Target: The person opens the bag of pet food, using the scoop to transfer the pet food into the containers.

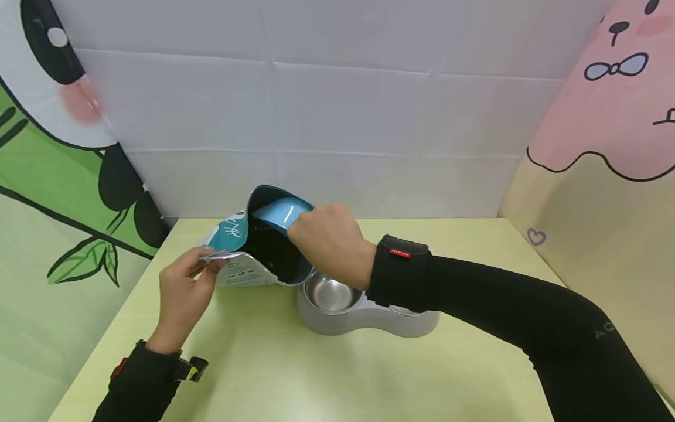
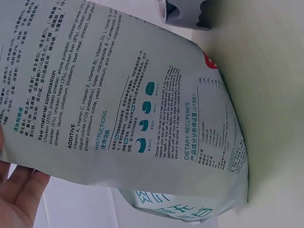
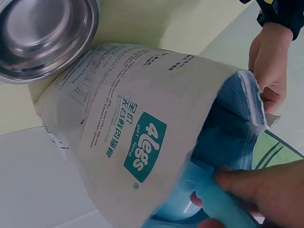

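Note:
In the head view my left hand (image 1: 184, 293) pinches the rim of an open pet food bag (image 1: 229, 233), teal and white outside and dark inside. The bag leans over with its mouth turned toward me. My right hand (image 1: 334, 243) grips the handle of a blue scoop (image 1: 283, 211), whose head sits inside the bag's mouth. From the right wrist, thumb and fingers wrap the scoop's handle (image 3: 216, 197). Whether the scoop carries any food is hidden. Printed text covers the bag's side (image 2: 118, 104) in the left wrist view.
Just right of the bag stands a grey double pet bowl (image 1: 343, 323) with steel dishes, one partly behind my right forearm. All of it rests on a pale yellow table (image 1: 295, 375). Sheets with cartoon animals (image 1: 606, 117) hang at the sides, with a white wall sheet (image 1: 343, 111) behind.

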`<state>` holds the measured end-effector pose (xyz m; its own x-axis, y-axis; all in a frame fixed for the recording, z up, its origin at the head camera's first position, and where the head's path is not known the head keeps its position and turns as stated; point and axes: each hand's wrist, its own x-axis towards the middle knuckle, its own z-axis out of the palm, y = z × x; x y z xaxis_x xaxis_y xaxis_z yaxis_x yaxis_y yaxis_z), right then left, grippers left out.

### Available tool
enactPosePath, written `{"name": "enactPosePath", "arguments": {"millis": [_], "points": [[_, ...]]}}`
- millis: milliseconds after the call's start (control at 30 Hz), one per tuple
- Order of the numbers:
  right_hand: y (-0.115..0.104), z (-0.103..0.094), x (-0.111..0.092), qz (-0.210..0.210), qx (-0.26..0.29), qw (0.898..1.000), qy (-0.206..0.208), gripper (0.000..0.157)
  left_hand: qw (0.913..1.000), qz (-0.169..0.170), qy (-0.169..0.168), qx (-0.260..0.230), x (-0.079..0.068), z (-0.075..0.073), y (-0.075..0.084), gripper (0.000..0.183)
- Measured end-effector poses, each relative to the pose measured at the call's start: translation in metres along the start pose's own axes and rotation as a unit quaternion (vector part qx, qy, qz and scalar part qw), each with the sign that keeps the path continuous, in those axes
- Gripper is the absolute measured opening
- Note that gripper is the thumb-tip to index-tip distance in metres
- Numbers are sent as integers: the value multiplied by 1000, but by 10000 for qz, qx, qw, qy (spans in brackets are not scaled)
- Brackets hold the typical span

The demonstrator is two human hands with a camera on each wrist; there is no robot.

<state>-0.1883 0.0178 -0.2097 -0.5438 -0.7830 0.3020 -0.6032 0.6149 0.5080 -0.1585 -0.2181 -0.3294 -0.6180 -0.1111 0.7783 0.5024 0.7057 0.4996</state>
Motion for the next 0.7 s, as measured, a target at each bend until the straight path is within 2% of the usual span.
{"name": "enactPosePath", "arguments": {"millis": [333,700], "points": [[-6,10,16,97,-112,9998,-96,27,10000,-37,-19,-19,0,-2,0,15],[-16,15,26,-129,-312,9982,-493,26,10000,-85,-6,-31,-1,-3,4,15]]}}
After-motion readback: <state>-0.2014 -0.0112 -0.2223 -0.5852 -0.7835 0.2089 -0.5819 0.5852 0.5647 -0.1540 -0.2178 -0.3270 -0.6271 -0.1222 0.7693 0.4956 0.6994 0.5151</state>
